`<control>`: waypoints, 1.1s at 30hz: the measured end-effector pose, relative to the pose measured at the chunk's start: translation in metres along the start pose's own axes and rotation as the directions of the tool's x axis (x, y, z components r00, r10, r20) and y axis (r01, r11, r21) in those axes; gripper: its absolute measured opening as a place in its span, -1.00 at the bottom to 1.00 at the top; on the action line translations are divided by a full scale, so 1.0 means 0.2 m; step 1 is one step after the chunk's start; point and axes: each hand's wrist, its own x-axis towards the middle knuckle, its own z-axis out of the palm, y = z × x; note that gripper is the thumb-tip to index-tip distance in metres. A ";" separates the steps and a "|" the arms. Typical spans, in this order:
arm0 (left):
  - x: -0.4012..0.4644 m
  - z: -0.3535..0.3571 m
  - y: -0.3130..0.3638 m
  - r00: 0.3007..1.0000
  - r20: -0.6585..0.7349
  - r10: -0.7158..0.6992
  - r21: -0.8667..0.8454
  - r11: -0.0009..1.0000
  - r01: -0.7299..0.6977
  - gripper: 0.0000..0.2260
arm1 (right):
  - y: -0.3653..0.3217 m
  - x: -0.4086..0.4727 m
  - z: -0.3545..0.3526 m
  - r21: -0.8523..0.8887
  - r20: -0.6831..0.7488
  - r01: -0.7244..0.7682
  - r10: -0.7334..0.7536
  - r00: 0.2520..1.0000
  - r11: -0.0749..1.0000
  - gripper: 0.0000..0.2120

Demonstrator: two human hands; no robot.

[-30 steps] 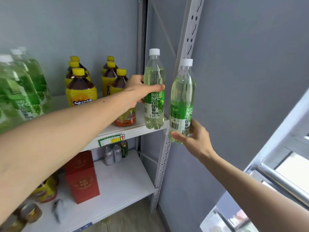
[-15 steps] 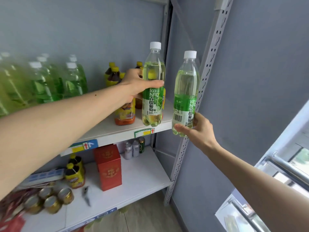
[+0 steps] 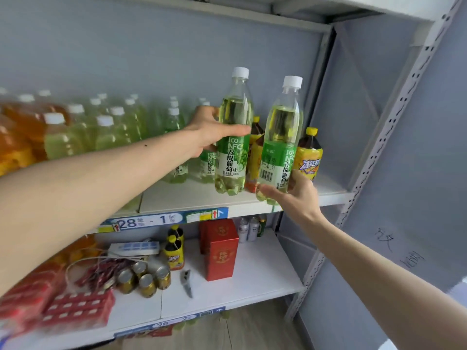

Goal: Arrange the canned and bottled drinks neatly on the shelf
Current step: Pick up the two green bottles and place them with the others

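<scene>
The left hand has its fingers wrapped round one green bottle over the shelf. The right hand grips another bottle at its bottom.

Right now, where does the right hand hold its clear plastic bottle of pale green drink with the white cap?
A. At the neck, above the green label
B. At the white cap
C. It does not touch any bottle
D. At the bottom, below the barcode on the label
D: the right hand has its grip around the base of the clear plastic bottle of pale green drink, under the label's barcode; the white cap is bare.
</scene>
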 end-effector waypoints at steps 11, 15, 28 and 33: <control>0.00 -0.37 -0.30 0.959 -0.257 -0.116 -0.007 0.993 0.118 0.01 | -0.05 0.13 0.50 0.009 0.143 0.046 -0.047 0.989 0.999 -0.53; 0.05 -0.44 -0.45 0.950 -0.286 -0.124 0.017 0.991 0.135 -0.31 | 0.02 0.17 0.69 -0.038 0.128 0.023 -0.018 0.992 0.999 -0.48; 0.25 -0.47 -0.76 0.957 -0.290 -0.010 0.150 0.987 0.056 -0.32 | 0.15 0.30 0.94 -0.125 0.066 -0.002 0.010 0.998 0.992 -0.39; 0.27 -0.46 -0.79 0.959 -0.283 -0.002 0.140 0.989 0.043 -0.43 | 0.18 0.33 0.99 -0.125 0.075 -0.006 0.015 0.997 0.992 -0.37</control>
